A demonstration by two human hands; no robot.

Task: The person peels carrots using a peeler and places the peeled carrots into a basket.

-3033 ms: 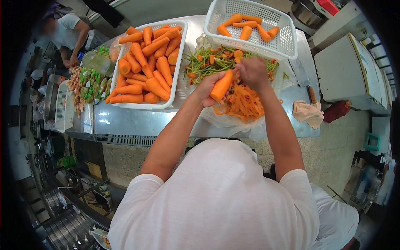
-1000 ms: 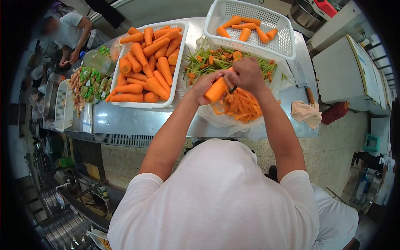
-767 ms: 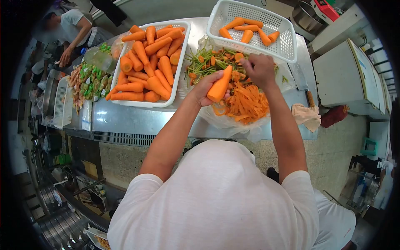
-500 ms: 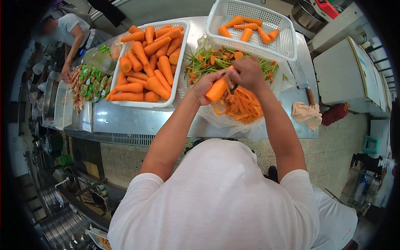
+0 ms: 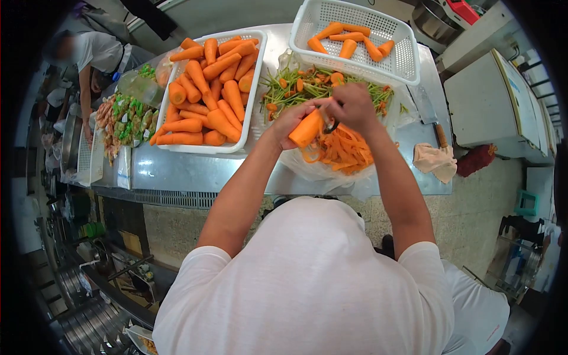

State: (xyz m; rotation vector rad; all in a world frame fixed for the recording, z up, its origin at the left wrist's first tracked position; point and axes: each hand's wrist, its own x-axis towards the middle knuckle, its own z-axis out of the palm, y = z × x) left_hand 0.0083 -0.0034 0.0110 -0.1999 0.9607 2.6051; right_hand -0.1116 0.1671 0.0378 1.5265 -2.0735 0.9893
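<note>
My left hand [image 5: 289,125] is wrapped round a thick orange carrot [image 5: 306,131], its blunt end pointing toward me. Over the carrot's far end, my right hand [image 5: 353,105] is closed on a small dark-edged tool [image 5: 331,125], most of it hidden, which looks like a peeler. Orange peelings [image 5: 346,152] lie in a heap on clear plastic just below my hands. Beyond them spread green stems [image 5: 284,89] with cut carrot tops. A white basket [image 5: 258,89] at the left is full of carrots; another white basket [image 5: 408,74] at the back holds several carrots.
A cleaver [image 5: 426,105] and a beige cloth [image 5: 433,161] lie at the table's right side. Green-taped bundles [image 5: 130,118] and a plastic bottle [image 5: 141,89] are at the left. A co-worker [image 5: 94,53] leans over the far left. A white cabinet [image 5: 491,100] stands right.
My right hand has moved from apart above the peelings back onto the carrot, and the carrot is tilted a little more. The co-worker's arm has shifted at the far left.
</note>
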